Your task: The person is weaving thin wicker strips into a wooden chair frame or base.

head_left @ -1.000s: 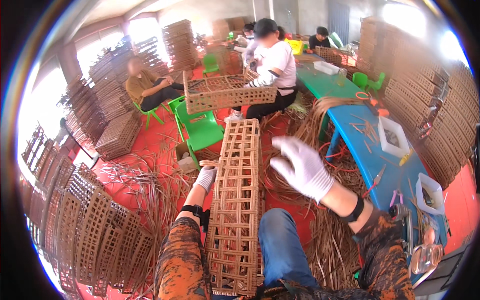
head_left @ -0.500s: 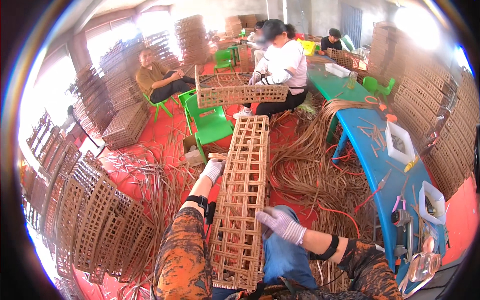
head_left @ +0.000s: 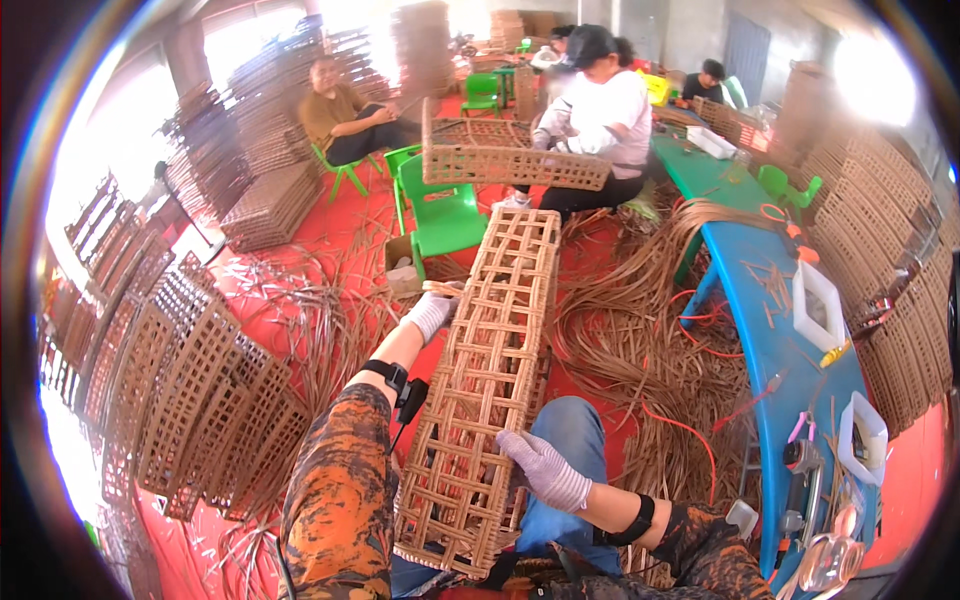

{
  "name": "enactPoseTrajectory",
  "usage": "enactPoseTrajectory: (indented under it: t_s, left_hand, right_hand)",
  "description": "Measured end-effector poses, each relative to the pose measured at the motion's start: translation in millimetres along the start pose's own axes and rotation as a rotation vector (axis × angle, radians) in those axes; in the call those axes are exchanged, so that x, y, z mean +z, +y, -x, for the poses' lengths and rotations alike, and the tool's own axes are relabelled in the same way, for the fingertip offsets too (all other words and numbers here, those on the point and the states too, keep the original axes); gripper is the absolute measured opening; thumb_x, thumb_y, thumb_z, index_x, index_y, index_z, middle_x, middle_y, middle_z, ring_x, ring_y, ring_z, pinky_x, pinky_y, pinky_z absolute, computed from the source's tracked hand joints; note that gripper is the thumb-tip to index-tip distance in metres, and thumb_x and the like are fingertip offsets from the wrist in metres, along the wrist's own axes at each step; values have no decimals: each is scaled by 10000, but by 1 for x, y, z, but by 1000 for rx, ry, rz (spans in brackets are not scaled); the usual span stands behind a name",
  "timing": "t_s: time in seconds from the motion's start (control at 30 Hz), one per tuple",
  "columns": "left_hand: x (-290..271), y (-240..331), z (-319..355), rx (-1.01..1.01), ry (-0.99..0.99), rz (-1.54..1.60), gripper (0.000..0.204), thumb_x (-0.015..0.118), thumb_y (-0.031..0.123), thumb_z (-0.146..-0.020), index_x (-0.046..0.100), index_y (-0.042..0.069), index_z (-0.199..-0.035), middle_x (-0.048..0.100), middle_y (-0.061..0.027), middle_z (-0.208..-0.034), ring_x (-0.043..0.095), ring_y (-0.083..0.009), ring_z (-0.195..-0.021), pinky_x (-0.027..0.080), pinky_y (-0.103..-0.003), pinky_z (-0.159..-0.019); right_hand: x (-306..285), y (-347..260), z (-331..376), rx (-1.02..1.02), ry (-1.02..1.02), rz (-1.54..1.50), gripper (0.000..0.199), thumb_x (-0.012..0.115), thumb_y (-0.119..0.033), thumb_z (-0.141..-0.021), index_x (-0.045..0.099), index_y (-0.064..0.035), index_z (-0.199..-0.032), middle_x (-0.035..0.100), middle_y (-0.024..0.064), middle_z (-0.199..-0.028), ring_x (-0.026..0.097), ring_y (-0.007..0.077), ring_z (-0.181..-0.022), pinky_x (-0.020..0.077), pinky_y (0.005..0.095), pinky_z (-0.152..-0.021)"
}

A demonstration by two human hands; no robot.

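Lying lengthwise across the lap, a long woven rattan lattice frame (head_left: 490, 390), its near end low at the knees, its far end reaching away toward a green plastic chair (head_left: 445, 215). Gripping the frame's left edge about halfway along, the gloved left hand (head_left: 432, 312), fingers curled round the rim and pressed against the weave. Resting on the frame's right edge nearer the body, the gloved right hand (head_left: 548, 470), fingers bent and laid over the side strips; impossible to tell whether clamping or merely pressing. Showing below the frame, a blue-jeaned knee (head_left: 570, 440), and on both forearms, orange patterned sleeves (head_left: 335, 500) with black wrist straps.

Sprawling over the red floor (head_left: 330, 240) to the right of the frame, loose coils of rattan strips (head_left: 640, 340). Running along the right side from near to far, a blue table (head_left: 770, 340) carrying white trays (head_left: 820, 305) and small hand tools. Leaning in rows at the left, stacks of finished lattice panels (head_left: 190, 400).

Farther off, sitting behind the green chair, a person in a white shirt (head_left: 600, 120), holding another woven frame (head_left: 510, 160) crosswise. Sitting at the far left among piled baskets, another person in a tan shirt (head_left: 345, 110).
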State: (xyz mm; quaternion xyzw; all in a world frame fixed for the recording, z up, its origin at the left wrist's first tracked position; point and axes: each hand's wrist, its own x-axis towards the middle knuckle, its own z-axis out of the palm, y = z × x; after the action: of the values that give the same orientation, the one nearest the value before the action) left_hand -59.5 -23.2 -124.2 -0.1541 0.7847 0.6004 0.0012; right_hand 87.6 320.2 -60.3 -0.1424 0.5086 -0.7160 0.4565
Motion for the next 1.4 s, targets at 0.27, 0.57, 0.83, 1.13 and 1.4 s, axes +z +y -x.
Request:
enactPoseTrajectory:
  t_s: [0.27, 0.57, 0.83, 1.13, 1.4]
  left_hand:
    - [2, 12, 4, 97, -41, -280, 318, 522, 216, -993, 583, 46, -1255, 675, -80, -1137, 623, -170, -999, 505, -330, -856]
    - [15, 27, 7, 130, -17, -193, 312, 575, 187, -943, 620, 57, -1223, 670, -87, -1184, 624, -208, -1054, 466, -325, -919]
    - [8, 60, 32, -66, -70, -179, 281, 553, 179, -937, 623, 161, -1209, 676, -19, -1079, 635, -138, -878, 539, -325, -795]
    - [9, 93, 75, -181, -131, 381, 409, 687, 256, -864, 624, 75, -1225, 652, 11, -1095, 616, -122, -934, 473, -321, -823]
    - [30, 94, 70, 117, -238, -285, 577, 771, 288, -801, 584, 10, -1271, 662, -80, -1134, 612, -171, -979, 488, -360, -925]
  right_hand:
    - [14, 1, 4, 118, -79, 7, 521, 469, -452, -1010, 508, 52, -1139, 643, 116, -789, 631, 169, -568, 524, 284, -493]
    - [8, 6, -6, 99, -39, -50, 467, 473, -433, -1015, 517, 26, -1084, 629, 104, -687, 621, 171, -525, 503, 276, -482]
    - [0, 13, -10, 84, -87, -29, 424, 487, -401, -1016, 530, 17, -1072, 630, 98, -689, 613, 163, -522, 500, 276, -476]
    - [4, 13, -9, 92, 14, 23, 380, 490, -411, -1012, 566, -41, -1046, 675, 105, -838, 604, 149, -547, 481, 262, -479]
    - [6, 25, -9, 51, 66, 27, 326, 491, -370, -1019, 604, -65, -1022, 616, 27, -837, 579, 83, -665, 466, 244, -567]
